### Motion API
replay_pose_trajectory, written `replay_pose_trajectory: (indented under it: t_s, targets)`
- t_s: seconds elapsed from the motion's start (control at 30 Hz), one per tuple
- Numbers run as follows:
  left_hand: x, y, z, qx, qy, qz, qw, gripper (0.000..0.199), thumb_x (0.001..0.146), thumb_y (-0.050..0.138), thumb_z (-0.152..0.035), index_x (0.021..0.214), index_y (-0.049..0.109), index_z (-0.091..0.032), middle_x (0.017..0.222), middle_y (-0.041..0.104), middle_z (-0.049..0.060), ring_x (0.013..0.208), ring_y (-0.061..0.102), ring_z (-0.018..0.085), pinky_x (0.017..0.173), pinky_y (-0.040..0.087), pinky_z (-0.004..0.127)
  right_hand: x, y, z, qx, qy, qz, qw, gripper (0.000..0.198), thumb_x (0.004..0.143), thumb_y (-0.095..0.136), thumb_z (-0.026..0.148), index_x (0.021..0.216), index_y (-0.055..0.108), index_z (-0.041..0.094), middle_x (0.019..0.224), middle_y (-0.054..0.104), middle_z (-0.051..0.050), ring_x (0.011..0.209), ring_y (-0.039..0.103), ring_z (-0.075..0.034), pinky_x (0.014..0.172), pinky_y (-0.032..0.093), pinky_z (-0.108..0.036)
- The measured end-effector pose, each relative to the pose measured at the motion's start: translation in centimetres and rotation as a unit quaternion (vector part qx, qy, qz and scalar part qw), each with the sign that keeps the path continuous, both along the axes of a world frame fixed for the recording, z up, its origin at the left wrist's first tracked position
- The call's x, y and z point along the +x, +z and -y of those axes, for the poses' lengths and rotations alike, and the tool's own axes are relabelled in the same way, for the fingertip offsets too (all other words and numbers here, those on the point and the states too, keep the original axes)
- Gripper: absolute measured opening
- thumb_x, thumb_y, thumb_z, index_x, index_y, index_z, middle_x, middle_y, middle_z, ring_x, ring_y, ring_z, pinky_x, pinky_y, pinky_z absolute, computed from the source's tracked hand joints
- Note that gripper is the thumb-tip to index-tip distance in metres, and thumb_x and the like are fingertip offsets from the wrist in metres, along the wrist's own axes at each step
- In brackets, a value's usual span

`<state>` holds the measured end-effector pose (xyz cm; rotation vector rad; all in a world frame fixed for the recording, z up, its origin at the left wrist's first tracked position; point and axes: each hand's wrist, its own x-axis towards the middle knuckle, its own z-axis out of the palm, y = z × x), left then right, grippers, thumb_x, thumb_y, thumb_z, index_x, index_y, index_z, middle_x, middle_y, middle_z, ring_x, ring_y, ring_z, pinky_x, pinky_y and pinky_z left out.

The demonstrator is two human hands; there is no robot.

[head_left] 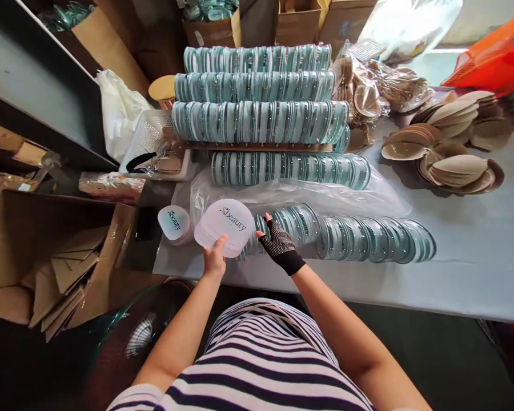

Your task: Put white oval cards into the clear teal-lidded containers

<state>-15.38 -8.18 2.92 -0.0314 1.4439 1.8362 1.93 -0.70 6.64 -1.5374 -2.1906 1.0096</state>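
The left hand grips a frosted case above the table's near edge; the gloved right hand, holding nothing (fingers loose), touches the nearest row of cases. Likely stacking; next needs careful alignment.

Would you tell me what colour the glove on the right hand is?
Black, a fingerless mesh glove on the right hand; the head view shows it.

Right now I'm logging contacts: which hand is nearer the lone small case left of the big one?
Left. The left hand holds the big case beside the small case; the gloved right hand is farther right.
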Motion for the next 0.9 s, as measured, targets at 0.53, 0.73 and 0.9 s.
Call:
replay_pose_trajectory:
  t_s: [0.53,0.73,0.9]
  targets:
    - [-2.2,-0.4,-4.5,0.084,-0.039,0.151,0.984,0.031,0.076,0.070,-0.011,0.107,0.067,-0.018,0.101,0.074,0.007,0.107,0.066,0.023,0.104,0.046,0.046,2.7,0.4,7.1,-0.015,0.002,0.258,0.966,0.052,0.092,0.041,0.033,0.141,0.047,0.016,0.097,0.071,-0.014,0.083,0.067,-0.026,0.069,0.047,-0.030]
    - [-0.3,-2.2,-7.1,0.123,-0.123,0.219,0.960,0.039,0.076,0.070,-0.012,0.114,0.065,-0.016,0.109,0.072,0.010,0.110,0.064,0.025,0.104,0.045,0.048,1.1,-0.7,9.8,-0.114,0.047,0.349,0.929,0.048,0.096,0.036,0.031,0.143,0.042,0.024,0.096,0.072,-0.012,0.083,0.070,-0.026,0.064,0.046,-0.030]
    - [-0.7,-2.6,-7.9,0.105,-0.098,0.209,0.967,0.035,0.076,0.067,-0.005,0.108,0.067,-0.019,0.101,0.074,0.006,0.104,0.067,0.020,0.103,0.046,0.040,-0.7,0.0,6.5,-0.113,0.030,0.310,0.944,0.045,0.095,0.038,0.026,0.139,0.047,0.023,0.107,0.070,-0.011,0.090,0.069,-0.022,0.068,0.045,-0.027]
